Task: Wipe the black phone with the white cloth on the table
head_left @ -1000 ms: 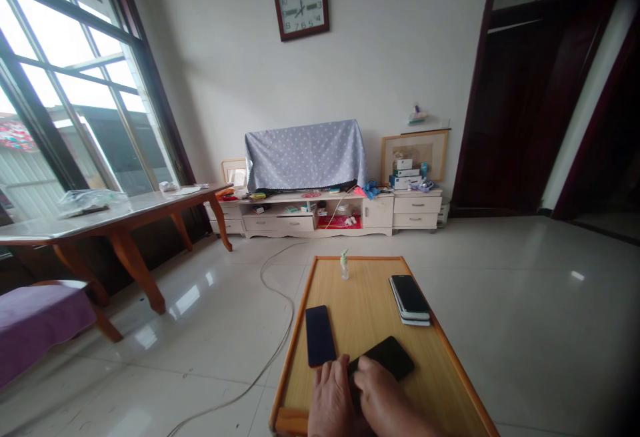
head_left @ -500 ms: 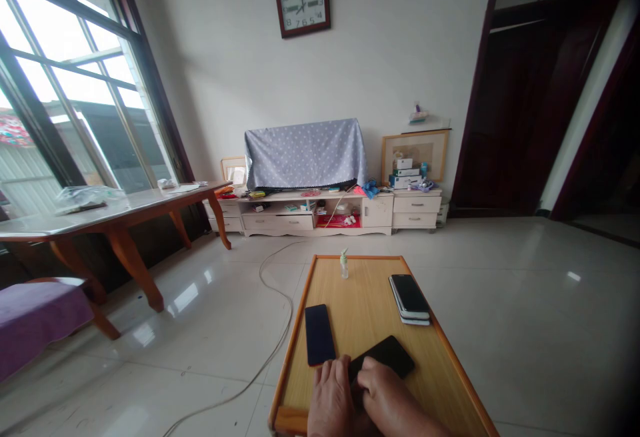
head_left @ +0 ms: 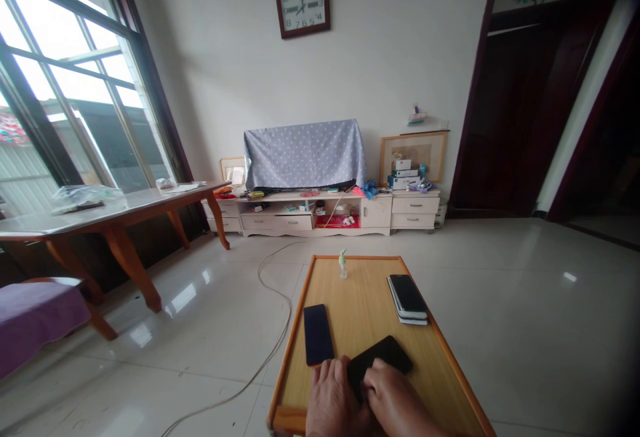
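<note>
My left hand (head_left: 331, 402) and my right hand (head_left: 395, 402) rest at the near end of a low wooden table (head_left: 373, 303). Both touch a black phone (head_left: 383, 357) that lies at an angle on the tabletop; my right fingers press on its near part and my left fingers hold its left edge. A second dark phone (head_left: 318, 333) lies just left of it, next to my left fingertips. A stack of phones (head_left: 407, 297) sits further off on the right. A small bottle (head_left: 343, 265) stands at the far edge.
A white cable (head_left: 273, 330) runs across the tiled floor left of the table. A long table (head_left: 100, 213) stands by the window at the left, a purple seat (head_left: 35, 317) in front of it. A TV cabinet (head_left: 330, 210) lines the far wall.
My hands shifted slightly on the black phone; the right fingers moved a little toward the left hand. The view shifted slightly. Nothing else moved.
</note>
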Demonstrator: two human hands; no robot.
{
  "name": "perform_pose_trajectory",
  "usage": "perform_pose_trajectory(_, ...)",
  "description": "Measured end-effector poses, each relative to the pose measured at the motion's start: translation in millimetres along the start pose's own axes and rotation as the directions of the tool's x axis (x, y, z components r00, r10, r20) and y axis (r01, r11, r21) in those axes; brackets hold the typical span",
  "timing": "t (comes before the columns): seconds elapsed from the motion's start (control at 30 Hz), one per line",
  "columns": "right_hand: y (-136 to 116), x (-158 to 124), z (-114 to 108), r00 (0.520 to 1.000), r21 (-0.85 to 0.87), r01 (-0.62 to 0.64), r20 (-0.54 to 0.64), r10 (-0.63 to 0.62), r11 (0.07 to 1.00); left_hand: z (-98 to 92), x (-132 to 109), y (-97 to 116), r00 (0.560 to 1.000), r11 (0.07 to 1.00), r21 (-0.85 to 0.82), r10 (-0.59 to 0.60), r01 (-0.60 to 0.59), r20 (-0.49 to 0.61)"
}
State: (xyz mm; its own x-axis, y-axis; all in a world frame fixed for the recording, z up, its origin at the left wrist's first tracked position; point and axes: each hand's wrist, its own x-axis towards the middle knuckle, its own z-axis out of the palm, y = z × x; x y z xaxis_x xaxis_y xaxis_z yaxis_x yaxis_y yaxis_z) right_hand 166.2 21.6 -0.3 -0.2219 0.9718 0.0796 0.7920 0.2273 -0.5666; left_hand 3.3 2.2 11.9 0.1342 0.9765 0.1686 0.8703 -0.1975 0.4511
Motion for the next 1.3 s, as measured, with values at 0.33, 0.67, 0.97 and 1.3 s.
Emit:
perform_pose_trajectory(0.33, 28, 20, -25, 0.979, -0.106, -0.184, -0.107, 0.173, 0.977, -1.3, 0, 2, 1.0, 0.999, -0.043, 0.005, -0.005, -0.008)
perform_pose_trajectory(0.67, 41, 25, -33, 0.965, -0.139, -0.234, -0.152, 0.213, 0.962, -1.1, 0, 1, 1.0, 0.998, -0.055, 0.028, -0.028, -0.008)
perform_pose_trajectory(0.97, 44, 21, -28, 0.971, -0.156, -0.225, -0.115, 0.209, 0.962, -4.8, 1, 5, 1.0, 0.998, -0.056, 0.004, -0.004, 0.013)
perform_pose_trajectory(1.3, 42, 26, -25, 0.976, -0.173, -0.211, -0.092, 0.197, 0.962, 0.6, 1, -2, 0.999, 0.997, -0.068, 0.036, -0.035, 0.005)
